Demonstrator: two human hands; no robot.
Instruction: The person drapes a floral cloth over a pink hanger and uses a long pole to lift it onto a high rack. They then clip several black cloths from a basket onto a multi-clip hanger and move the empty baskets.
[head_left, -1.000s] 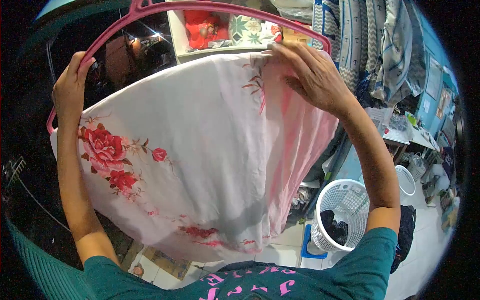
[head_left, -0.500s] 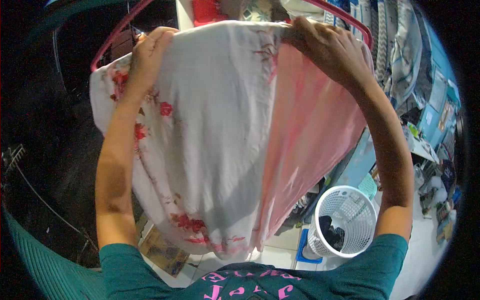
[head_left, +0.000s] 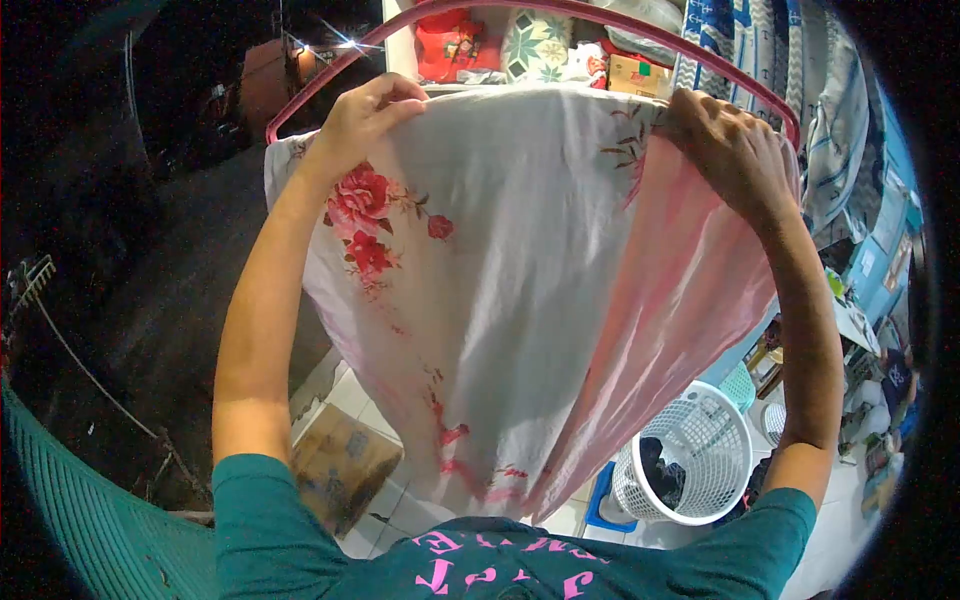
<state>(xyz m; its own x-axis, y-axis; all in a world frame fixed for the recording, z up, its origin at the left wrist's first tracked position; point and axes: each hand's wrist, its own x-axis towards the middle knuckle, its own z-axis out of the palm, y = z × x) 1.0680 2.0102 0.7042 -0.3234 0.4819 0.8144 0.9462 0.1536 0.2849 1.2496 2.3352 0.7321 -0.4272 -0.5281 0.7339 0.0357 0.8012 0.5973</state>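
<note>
A large floral cloth (head_left: 500, 230), white with red roses and a pink section on the right, hangs spread out in front of me. My left hand (head_left: 375, 112) grips its top edge on the left, fingers curled over. On the right, my right hand (head_left: 725, 145) is closed over the same edge, where the pink part begins. A curved pink bar (head_left: 560, 8) arches beyond the cloth, its ends meeting the cloth's upper corners; how they join is hidden. The lower hem hangs close to my shirt.
Below right stands a white perforated basket (head_left: 735, 440) with dark items inside. A flattened cardboard piece (head_left: 345, 470) lies on the tiles at lower left. Patterned blue-and-white fabrics (head_left: 840, 110) hang at right. Behind the bar is a shelf with a red bag (head_left: 450, 50).
The cloth, both hands and the pink bar have shifted right and slightly down in view. More of the shelf behind shows. Both hands keep hold of the cloth.
</note>
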